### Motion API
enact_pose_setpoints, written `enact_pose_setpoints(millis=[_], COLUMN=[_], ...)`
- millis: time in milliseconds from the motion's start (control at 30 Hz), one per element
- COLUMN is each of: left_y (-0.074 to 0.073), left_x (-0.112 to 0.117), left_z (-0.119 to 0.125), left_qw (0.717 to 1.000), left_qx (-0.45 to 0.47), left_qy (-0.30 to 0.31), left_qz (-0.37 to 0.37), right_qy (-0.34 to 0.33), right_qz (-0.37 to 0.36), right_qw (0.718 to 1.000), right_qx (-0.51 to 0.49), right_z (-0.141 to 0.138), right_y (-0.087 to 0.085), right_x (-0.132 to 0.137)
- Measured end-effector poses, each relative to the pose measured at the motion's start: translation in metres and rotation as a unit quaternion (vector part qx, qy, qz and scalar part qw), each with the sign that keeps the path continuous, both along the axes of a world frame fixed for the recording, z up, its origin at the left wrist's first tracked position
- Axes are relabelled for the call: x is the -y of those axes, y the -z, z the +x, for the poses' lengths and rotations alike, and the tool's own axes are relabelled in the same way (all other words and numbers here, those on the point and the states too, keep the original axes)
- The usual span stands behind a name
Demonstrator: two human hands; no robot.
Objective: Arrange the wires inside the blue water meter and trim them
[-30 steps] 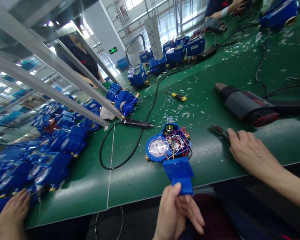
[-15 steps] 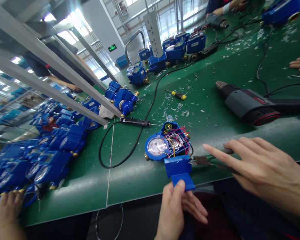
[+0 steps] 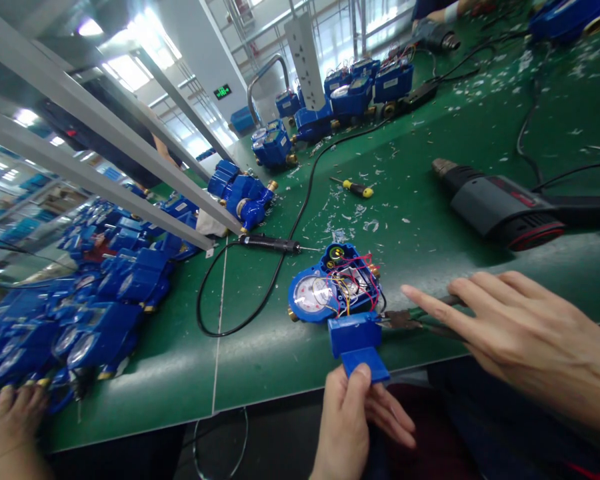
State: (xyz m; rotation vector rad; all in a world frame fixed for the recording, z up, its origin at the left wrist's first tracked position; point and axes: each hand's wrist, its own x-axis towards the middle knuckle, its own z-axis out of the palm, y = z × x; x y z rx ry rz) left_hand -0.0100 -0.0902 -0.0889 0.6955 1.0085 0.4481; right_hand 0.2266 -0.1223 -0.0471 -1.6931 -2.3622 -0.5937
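Observation:
Between thumb and fingers, my left hand (image 3: 353, 413) pinches the open flap of a blue plastic cover (image 3: 355, 335) at the bench's front edge. My right hand (image 3: 510, 333) grips green-handled pliers (image 3: 437, 317), its index finger stretched forward along them. The pliers' jaws meet the cover's right side; what lies between them is too small to make out. Just behind the cover rests an opened blue water meter (image 3: 313, 293), with a round dial and red, yellow, white and black wires (image 3: 363, 277) spilling from its housing.
A heat gun (image 3: 500, 203) lies at the right, a yellow-black screwdriver (image 3: 357, 189) further back. A corded electric screwdriver (image 3: 270, 244) lies left of the meter. Many blue meters (image 3: 110, 307) crowd the left, where another person's hand (image 3: 15, 420) rests. Plastic scraps litter the green bench (image 3: 265, 363).
My hands, the cover and the pliers stay almost in place. Another person's hand at the right edge has gone out of view. The view has shifted slightly.

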Motion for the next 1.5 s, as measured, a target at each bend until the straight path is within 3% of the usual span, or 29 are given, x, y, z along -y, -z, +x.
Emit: enact_pose_setpoints(millis=[400, 567, 633, 800, 933, 1033, 1100, 1167, 1267, 1300, 1367, 1433, 1500], left_y=[-0.009, -0.004, -0.003, 0.001, 0.005, 0.006, 0.007, 0.007, 0.013, 0.017, 0.022, 0.021, 0.011], left_x=[-0.002, -0.001, -0.002, -0.005, -0.008, -0.011, -0.012, -0.014, -0.014, -0.013, -0.01, -0.007, -0.006], left_z=[0.0, -0.001, -0.002, -0.009, -0.018, -0.023, -0.024, -0.025, -0.026, -0.026, -0.028, -0.028, -0.027], left_qw=[1.0, 0.999, 0.999, 0.993, 0.973, 0.95, 0.938, 0.931, 0.934, 0.941, 0.962, 0.99, 0.997], left_qx=[-0.014, -0.017, -0.006, 0.098, 0.203, 0.266, 0.295, 0.313, 0.305, 0.289, 0.229, 0.116, -0.048], left_qy=[0.004, -0.024, -0.031, -0.032, -0.007, 0.019, 0.027, 0.032, 0.039, 0.04, 0.029, -0.006, -0.061], left_qz=[0.008, 0.014, 0.002, -0.053, -0.112, -0.164, -0.179, -0.182, -0.18, -0.175, -0.144, -0.085, -0.004], right_qy=[0.028, 0.011, 0.036, 0.082, 0.089, 0.093, 0.09, 0.09, 0.107, 0.117, 0.129, 0.121, 0.109], right_qz=[-0.005, -0.031, -0.048, -0.05, -0.095, -0.085, -0.072, -0.064, -0.107, -0.146, -0.246, -0.327, -0.37], right_qw=[0.999, 0.992, 0.979, 0.971, 0.977, 0.975, 0.973, 0.964, 0.911, 0.873, 0.773, 0.683, 0.631], right_qx=[0.028, -0.121, -0.195, -0.219, -0.171, -0.183, -0.201, -0.242, -0.385, -0.45, -0.571, -0.642, -0.673], right_z=[-0.005, -0.002, 0.003, 0.023, 0.039, 0.044, 0.041, 0.032, 0.015, 0.009, 0.0, -0.006, -0.012], right_y=[0.006, 0.018, 0.02, 0.036, 0.071, 0.096, 0.099, 0.092, 0.069, 0.061, 0.047, 0.037, 0.032], right_x=[0.005, 0.005, 0.006, 0.006, -0.001, -0.012, -0.02, -0.031, -0.05, -0.058, -0.072, -0.084, -0.09])
